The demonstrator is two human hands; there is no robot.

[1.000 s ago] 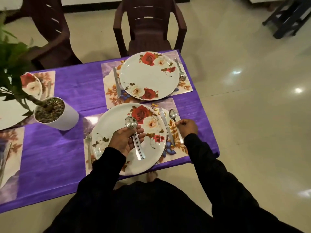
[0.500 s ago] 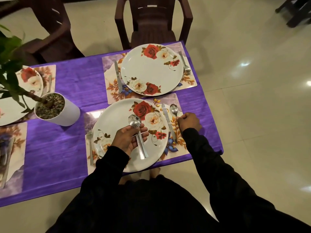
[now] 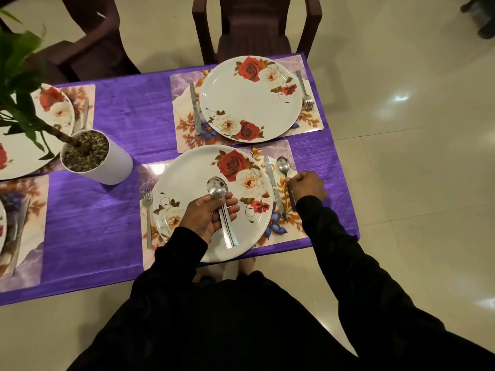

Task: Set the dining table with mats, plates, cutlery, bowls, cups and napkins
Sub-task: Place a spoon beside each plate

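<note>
My left hand (image 3: pixel 209 214) grips a stack of spoons (image 3: pixel 218 188) above the near floral plate (image 3: pixel 192 178). That plate lies on a floral mat (image 3: pixel 286 226), with a fork (image 3: pixel 147 210) to its left and a knife (image 3: pixel 273 183) to its right. My right hand (image 3: pixel 306 184) pinches the handle of a single spoon (image 3: pixel 283 166) lying on the mat beside the knife. The far plate (image 3: pixel 249 103) sits on its own mat (image 3: pixel 182 103) between a knife (image 3: pixel 195 108) and a fork (image 3: pixel 305 92).
A white pot with a green plant (image 3: pixel 99 159) stands on the purple tablecloth (image 3: pixel 107 210) left of the near setting. More plates and mats lie at the left edge. Dark plastic chairs (image 3: pixel 254 25) stand beyond the table. The table's right edge meets tiled floor.
Both hands stay almost where they were; the right hand keeps the single spoon on the mat beside the knife. The view has shifted slightly, so the table sits lower in the frame.
</note>
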